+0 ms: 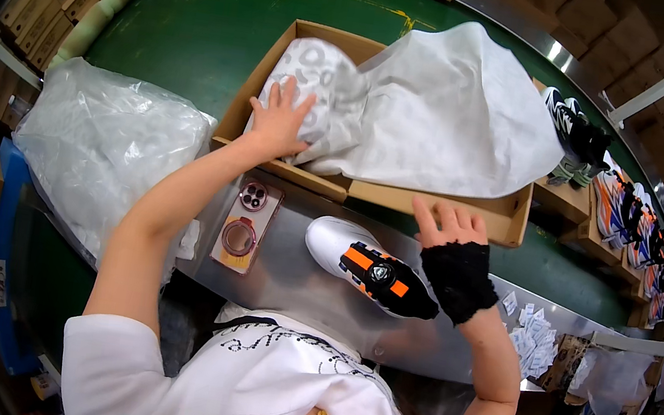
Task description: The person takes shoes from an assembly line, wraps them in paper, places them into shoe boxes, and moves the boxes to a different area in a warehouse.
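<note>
My left hand (280, 121) lies with fingers spread on white patterned wrapping paper (441, 112) at the left end of an open cardboard shoe box (518, 223). The paper bulges there, and what it covers is hidden. The rest of the sheet drapes over the box to the right. My right hand (454, 260), in a black fingerless glove, is beside the box's near edge with its fingers stretched out and nothing in it. Just left of it a white sports shoe (335, 242) with orange and black parts and a round dial rests on the metal ledge.
A phone (247, 225) with a ring holder lies left of the shoe. Clear plastic bags (113, 149) pile up at the left. Small white packets (533, 341) are heaped on the right. Several shoes (619, 208) stand on boxes along the green conveyor belt (195, 32).
</note>
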The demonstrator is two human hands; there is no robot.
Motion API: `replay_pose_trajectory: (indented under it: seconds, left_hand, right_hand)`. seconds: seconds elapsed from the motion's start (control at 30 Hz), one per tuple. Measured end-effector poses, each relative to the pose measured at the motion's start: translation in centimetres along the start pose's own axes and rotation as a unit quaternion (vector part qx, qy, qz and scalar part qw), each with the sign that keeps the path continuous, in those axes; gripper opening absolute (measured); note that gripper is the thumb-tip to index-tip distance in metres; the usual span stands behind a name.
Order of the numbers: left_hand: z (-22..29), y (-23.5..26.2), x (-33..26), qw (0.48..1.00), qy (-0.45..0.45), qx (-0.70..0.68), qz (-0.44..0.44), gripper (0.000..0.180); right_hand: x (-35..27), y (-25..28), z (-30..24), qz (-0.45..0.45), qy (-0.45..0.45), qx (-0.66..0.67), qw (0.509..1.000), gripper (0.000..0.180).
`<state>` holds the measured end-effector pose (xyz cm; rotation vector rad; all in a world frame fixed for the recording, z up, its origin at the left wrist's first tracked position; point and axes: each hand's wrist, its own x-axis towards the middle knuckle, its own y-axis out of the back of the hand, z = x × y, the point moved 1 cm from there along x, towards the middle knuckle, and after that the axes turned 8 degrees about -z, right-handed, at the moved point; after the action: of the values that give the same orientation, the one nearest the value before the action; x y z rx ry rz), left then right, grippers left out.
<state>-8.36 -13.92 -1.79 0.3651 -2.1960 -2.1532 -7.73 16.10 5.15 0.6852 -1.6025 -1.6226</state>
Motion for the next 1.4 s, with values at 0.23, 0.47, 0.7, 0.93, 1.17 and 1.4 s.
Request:
replay_pose_trajectory:
  seconds: [0.23, 0.47, 0.7, 0.93, 1.17, 1.4]
  left_hand:
    - [-1.9, 2.6, 1.5, 0.993, 0.025, 0.044, 0.108, 0.048]
    - [7.2, 1.4, -12.5, 0.823, -0.478, -0.3, 0.063, 0.042]
    - [14.6, -1.0, -12.1, 0.879, -0.316, -0.355, -0.044, 0.074]
    - [7.6, 2.6, -14.3, 0.732, -0.186, -0.651, -0.071, 0.055]
    - [0.8, 7.8, -13.3, 0.658, -0.136, -0.736, 0.079, 0.068]
    - [0.2, 7.4, -8.0, 0.577, -0.144, -0.798, 0.098, 0.056]
  right_hand:
    - [-0.4, -0.3, 0.3, -0.024, 0.013, 0.03, 0.999, 0.025]
    - [0.2, 2.1, -0.3, 0.125, 0.036, 0.078, 0.988, 0.033]
    - [3.0, 1.3, 0.4, 0.121, -0.048, -0.022, 0.991, 0.043]
    - [0.2, -0.6, 3.8, 0.038, -0.115, 0.026, 0.992, 0.036]
    - [-1.9, -0.6, 3.7, 0.052, -0.127, 0.045, 0.989, 0.033]
    - [-1.1, 1.4, 2.2, 0.166, -0.054, 0.065, 0.982, 0.033]
